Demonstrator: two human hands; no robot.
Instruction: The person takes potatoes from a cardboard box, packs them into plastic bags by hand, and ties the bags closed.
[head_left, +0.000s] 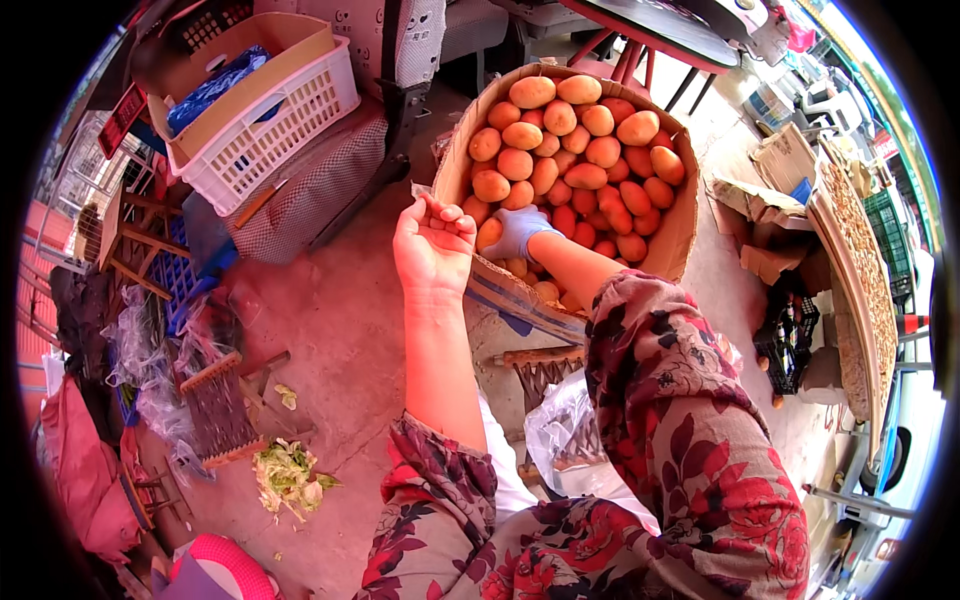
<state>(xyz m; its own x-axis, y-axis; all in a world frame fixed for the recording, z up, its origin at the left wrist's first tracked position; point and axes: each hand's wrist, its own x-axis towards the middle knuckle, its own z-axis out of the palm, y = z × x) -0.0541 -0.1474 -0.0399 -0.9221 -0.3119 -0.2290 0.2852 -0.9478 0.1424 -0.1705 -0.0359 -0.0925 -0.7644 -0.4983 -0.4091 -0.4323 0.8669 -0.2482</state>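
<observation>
A large cardboard box [684, 228] full of orange-red mangoes [585, 176] stands in front of me. My right hand [518, 232], in a thin pale lilac glove, reaches inside its near left part. Its fingers close around a mango [488, 234] there, partly hidden by the glove. My left hand [434, 245] is bare and raised palm up just left of the box. Its fingers curl in, and a small whitish scrap [421, 190] shows at the fingertips; I cannot make out what it is.
Left of the box, a white plastic crate [270, 125] sits on a mesh-covered seat. Low woven stools [220, 410], plastic bags [150, 370] and leafy scraps [287, 478] lie on the left. A clear bag [565, 430] is near my lap. Flattened cardboard [780, 195] stands right.
</observation>
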